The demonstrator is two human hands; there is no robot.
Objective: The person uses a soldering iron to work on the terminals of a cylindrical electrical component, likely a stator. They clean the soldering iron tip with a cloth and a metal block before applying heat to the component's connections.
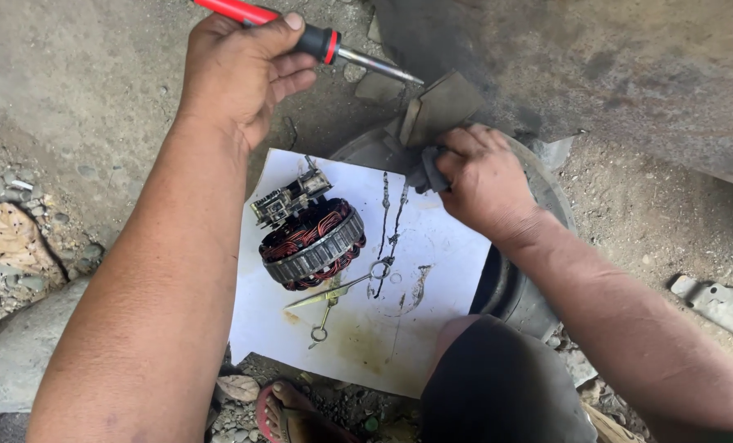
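Soldering iron (301, 33), one, red-handled, is clasped in the left hand (239, 70) beyond the white sheet's (432, 279) far edge. Right hand (485, 180) clenches one dark rag (426, 172) at the sheet's far-right corner. One stator (313, 242) and one pair of scissors (337, 295) lie mid-sheet.

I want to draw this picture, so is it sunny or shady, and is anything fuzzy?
Head view: soft, even daylight, no hard shadows or glare. The motor coil and scissors on the white sheet look sharp; the left hand with the red tool and the right hand are clear; edges bend slightly.
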